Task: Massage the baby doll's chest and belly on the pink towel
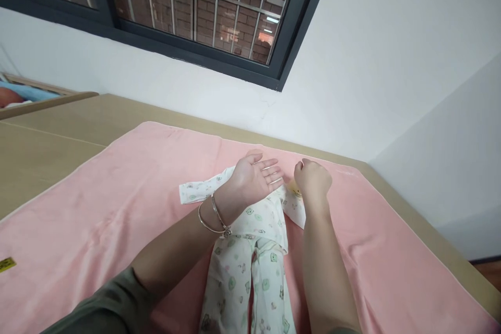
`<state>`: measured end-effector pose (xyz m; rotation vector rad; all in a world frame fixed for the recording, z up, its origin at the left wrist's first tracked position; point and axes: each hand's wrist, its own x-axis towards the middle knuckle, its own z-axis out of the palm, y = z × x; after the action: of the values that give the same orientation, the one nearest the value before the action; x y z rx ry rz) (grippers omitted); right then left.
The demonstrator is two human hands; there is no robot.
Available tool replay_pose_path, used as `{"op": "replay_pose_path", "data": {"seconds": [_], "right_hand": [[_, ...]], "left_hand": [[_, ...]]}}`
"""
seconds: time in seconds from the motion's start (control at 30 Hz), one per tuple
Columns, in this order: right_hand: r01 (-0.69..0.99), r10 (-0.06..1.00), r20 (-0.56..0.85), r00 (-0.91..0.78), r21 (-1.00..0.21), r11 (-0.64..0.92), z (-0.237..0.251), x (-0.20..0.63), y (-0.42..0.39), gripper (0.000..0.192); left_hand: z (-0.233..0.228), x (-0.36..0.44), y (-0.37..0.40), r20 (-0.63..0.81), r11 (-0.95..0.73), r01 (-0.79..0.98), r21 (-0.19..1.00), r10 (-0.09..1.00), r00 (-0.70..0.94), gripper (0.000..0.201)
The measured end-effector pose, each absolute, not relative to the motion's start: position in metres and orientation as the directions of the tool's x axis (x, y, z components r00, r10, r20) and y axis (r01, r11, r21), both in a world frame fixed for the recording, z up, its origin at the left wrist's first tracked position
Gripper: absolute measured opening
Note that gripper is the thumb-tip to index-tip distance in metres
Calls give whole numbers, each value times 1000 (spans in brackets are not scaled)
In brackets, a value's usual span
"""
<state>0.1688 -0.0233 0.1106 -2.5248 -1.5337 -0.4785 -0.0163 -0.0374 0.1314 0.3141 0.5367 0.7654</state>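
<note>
A white long-sleeved top (256, 222) with a small green animal print lies spread on a pink blanket (129, 182). Matching trousers (230, 276) are laid out below it, legs pointing towards me. Over the top, my left hand (256, 177) is held palm up with fingers apart and nothing in it; two silver bangles circle its wrist. My right hand (314, 180) makes a fist above the top's right sleeve (295, 211), and nothing sticks out of it. Beside the fist, a small yellow patch (295, 188) is partly covered. The neck area is hidden behind my left hand.
The blanket covers a wooden surface (50, 151) set against a white wall (391, 52). A dark-framed window (195, 55) with metal bars is above. A yellow label (7, 264) shows at the left edge, and blue cloth (33, 92) lies beyond the far left corner.
</note>
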Motion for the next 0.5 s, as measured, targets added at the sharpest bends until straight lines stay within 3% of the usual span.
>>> {"op": "replay_pose_path", "data": {"seconds": [0.17,0.3,0.4,0.5], "right_hand": [[923,866,412,281,132,-362,98,172,-24,37],[944,910,359,207,171,-282,93,170,-25,41],[974,927,319,198,45,-224,98,164,-30,52],[978,904,400,152,-193,-79,108,152,-42,55]], "left_hand": [[131,-16,-44,-344,701,-548,457,707,618,56],[128,-13,-45,-342,702,-540,464,704,622,54],[126,-11,-43,-363,685,-541,488,723,588,52],[128,-9,-44,-374,662,-553,505,746,551,52]]}}
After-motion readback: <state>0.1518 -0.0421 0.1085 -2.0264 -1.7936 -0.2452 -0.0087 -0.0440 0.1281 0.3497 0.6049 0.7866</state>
